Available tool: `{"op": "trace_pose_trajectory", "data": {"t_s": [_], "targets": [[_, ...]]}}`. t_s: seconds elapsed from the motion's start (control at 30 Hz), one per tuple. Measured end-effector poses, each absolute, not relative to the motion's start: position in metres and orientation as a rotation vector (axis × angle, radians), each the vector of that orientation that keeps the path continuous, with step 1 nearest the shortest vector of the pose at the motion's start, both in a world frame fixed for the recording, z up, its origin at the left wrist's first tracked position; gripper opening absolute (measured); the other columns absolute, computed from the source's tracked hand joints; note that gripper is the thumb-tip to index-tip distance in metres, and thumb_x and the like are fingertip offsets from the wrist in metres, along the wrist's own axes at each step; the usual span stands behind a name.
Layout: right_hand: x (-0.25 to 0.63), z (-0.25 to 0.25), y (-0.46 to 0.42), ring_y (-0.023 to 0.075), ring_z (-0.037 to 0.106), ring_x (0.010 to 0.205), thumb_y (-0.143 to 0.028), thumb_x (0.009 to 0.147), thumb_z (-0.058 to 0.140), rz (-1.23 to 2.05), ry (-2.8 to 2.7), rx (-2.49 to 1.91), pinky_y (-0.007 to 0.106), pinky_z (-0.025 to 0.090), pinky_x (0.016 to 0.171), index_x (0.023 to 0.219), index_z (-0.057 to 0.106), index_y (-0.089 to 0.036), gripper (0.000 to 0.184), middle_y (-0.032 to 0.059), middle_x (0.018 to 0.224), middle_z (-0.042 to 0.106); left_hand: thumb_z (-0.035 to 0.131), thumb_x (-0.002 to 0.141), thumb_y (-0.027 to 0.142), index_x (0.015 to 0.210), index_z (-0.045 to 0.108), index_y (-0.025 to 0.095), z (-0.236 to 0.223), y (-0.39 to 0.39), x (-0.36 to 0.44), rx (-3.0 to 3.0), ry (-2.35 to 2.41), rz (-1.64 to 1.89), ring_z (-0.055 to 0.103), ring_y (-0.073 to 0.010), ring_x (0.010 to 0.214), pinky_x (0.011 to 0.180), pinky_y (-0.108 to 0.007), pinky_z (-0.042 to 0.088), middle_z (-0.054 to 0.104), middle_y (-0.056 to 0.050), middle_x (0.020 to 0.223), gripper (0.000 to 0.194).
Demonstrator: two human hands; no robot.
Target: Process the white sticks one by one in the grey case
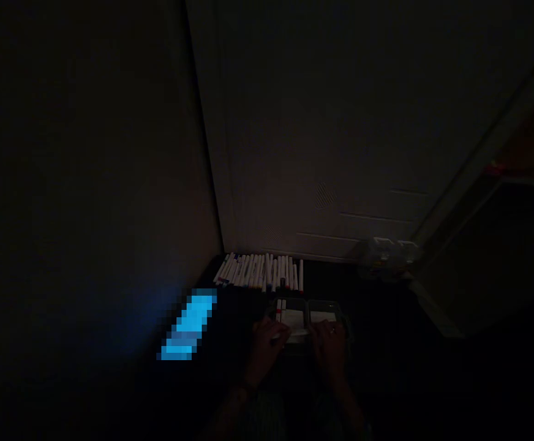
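A clear two-part plastic container (307, 306) lies on the dark table in front of me. White, flat, paper-like pieces (293, 318) are in its left compartment, beside two white markers (279, 309), one with a red band. Another white piece (323, 316) shows in the right compartment. My left hand (269, 338) is at the container's front left, fingers closed together beside the white pieces. Over the front of the right compartment, my right hand (329, 343) has its fingers bent down. Darkness hides what either hand's fingertips hold.
Behind the container, a row of several white markers (260, 271) lies near the wall. A glowing blue, pixelated screen (188, 326) is at the left. Clear plastic containers (389, 257) stand at the back right. A pale wall (313, 135) rises behind the table.
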State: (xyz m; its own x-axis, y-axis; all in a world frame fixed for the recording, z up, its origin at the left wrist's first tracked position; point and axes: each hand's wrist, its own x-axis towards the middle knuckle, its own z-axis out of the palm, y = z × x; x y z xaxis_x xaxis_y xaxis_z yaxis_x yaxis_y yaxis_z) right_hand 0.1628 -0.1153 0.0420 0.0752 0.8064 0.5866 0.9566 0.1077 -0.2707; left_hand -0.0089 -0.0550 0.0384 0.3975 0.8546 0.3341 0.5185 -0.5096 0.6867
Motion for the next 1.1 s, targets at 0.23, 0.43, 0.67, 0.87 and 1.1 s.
{"op": "trace_pose_trajectory", "data": {"t_s": [0.23, 0.43, 0.67, 0.87, 1.1], "targets": [[0.163, 0.036, -0.11, 0.018, 0.049, 0.089, -0.012, 0.087, 0.029, -0.275, -1.773, -1.757, 0.035, 0.031, 0.086, 0.099, 0.057, -0.019, 0.031, 0.0056, 0.092, 0.058, 0.048, 0.079, 0.038, 0.085, 0.062, 0.027, 0.035, -0.051, -0.011, 2.076, 1.245, 1.056, 0.051, -0.0193, 0.091, 0.083, -0.039, 0.036, 0.061, -0.001, 0.088, 0.019], [0.162, 0.034, -0.106, 0.0176, 0.049, 0.085, -0.015, 0.089, 0.028, -0.25, -1.667, -1.744, 0.034, 0.033, 0.083, 0.092, 0.058, -0.02, 0.03, 0.0048, 0.086, 0.058, 0.047, 0.079, 0.039, 0.09, 0.059, 0.026, 0.023, -0.041, -0.017, 1.929, 1.218, 1.129, 0.051, -0.0197, 0.092, 0.085, -0.04, 0.04, 0.056, -0.003, 0.093, 0.022], [0.158, 0.039, -0.109, 0.0181, 0.047, 0.085, -0.023, 0.09, 0.029, -0.112, -1.582, -1.726, 0.032, 0.036, 0.078, 0.096, 0.056, -0.021, 0.027, 0.005, 0.086, 0.056, 0.047, 0.077, 0.042, 0.09, 0.06, 0.023, 0.019, -0.037, -0.015, 1.881, 1.225, 1.147, 0.052, -0.0203, 0.092, 0.086, -0.039, 0.041, 0.056, -0.004, 0.091, 0.027], [0.16, 0.034, -0.105, 0.018, 0.048, 0.082, -0.022, 0.09, 0.03, -0.116, -1.575, -1.729, 0.032, 0.037, 0.076, 0.092, 0.057, -0.02, 0.027, 0.0054, 0.083, 0.056, 0.046, 0.078, 0.042, 0.09, 0.06, 0.024, 0.019, -0.037, -0.016, 1.929, 1.237, 1.12, 0.051, -0.0196, 0.093, 0.087, -0.038, 0.04, 0.056, -0.003, 0.092, 0.025], [0.16, 0.038, -0.106, 0.0176, 0.05, 0.082, -0.025, 0.09, 0.033, -0.161, -1.565, -1.706, 0.03, 0.04, 0.073, 0.091, 0.058, -0.021, 0.025, 0.0053, 0.084, 0.058, 0.048, 0.077, 0.04, 0.09, 0.061, 0.025, 0.016, -0.035, -0.015, 1.938, 1.247, 1.152, 0.053, -0.0192, 0.091, 0.085, -0.036, 0.042, 0.058, -0.003, 0.091, 0.024]]}}
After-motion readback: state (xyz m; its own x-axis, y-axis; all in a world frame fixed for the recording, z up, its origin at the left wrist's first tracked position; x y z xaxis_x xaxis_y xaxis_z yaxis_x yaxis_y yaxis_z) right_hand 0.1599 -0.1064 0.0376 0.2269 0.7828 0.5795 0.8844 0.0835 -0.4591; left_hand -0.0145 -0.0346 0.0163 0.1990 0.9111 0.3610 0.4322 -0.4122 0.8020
